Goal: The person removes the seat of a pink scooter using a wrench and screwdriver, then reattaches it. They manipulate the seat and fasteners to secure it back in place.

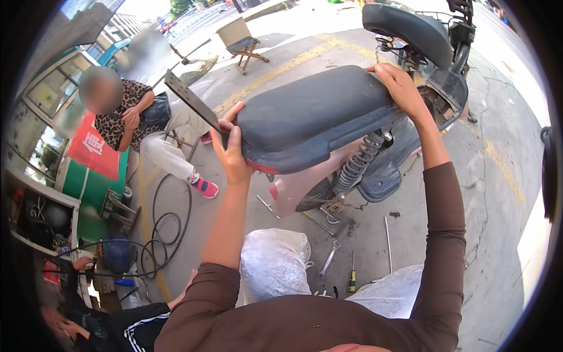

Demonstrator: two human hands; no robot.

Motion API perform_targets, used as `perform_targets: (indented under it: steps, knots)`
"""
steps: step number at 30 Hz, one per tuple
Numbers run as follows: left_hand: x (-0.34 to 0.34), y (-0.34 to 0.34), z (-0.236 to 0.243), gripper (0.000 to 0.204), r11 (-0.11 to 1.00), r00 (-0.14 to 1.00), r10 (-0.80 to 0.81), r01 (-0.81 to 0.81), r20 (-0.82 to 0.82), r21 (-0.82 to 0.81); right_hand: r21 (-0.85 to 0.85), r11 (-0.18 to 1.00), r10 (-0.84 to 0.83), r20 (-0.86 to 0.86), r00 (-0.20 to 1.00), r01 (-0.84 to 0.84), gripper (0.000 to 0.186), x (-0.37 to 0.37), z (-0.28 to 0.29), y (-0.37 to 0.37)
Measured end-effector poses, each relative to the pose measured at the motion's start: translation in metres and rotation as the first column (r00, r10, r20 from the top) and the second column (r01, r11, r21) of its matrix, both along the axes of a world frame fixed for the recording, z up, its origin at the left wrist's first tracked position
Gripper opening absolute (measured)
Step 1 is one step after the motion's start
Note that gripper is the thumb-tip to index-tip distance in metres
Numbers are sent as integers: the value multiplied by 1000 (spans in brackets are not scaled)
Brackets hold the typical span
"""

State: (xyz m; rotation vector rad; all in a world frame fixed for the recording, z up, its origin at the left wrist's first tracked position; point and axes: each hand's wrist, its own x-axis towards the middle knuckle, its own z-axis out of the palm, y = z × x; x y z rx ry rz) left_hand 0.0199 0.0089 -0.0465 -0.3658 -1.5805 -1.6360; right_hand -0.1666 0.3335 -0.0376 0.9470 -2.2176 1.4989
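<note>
A dark, padded rear seat (311,108) lies across the back of an electric scooter, its body pale pink (290,190). My left hand (233,152) grips the seat's rear end, beside a flat dark rack or backrest (190,100) that slants up. At the other end, my right hand (400,88) holds the seat's front corner, with some of its fingers hidden. Below the seat shows a coil-spring shock absorber (360,161). Farther forward is the scooter's saddle (410,32), tilted up on springs. Whether the rear seat is fastened cannot be seen.
On the ground before my knees lie a wrench (329,259), a screwdriver (352,280) and a long metal rod (388,243). A black hose (155,234) coils at left. One person (132,117) sits at left; another (117,322) is at lower left. A folding chair (239,44) stands behind.
</note>
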Motion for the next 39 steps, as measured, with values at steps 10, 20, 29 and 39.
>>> perform_targets:
  steps: [10,20,29,39]
  knots:
    - [4,3,-3,19,1000,1000,-9,9,29,-18,-19,975,205,480,853,-223,76,-102,1,3]
    - [8,5,3,36,999,999,29,-30,-34,-23,-53,920,378,379,845,-388,65,-45,23,-51]
    - [-4,4,-5,39,995,995,99,-99,15,-25,-3,910,387,367,846,-415,72,-100,3,-43]
    - [-6,5,-9,31,992,991,124,-122,-59,38,-16,839,516,339,786,-544,67,-66,19,-79]
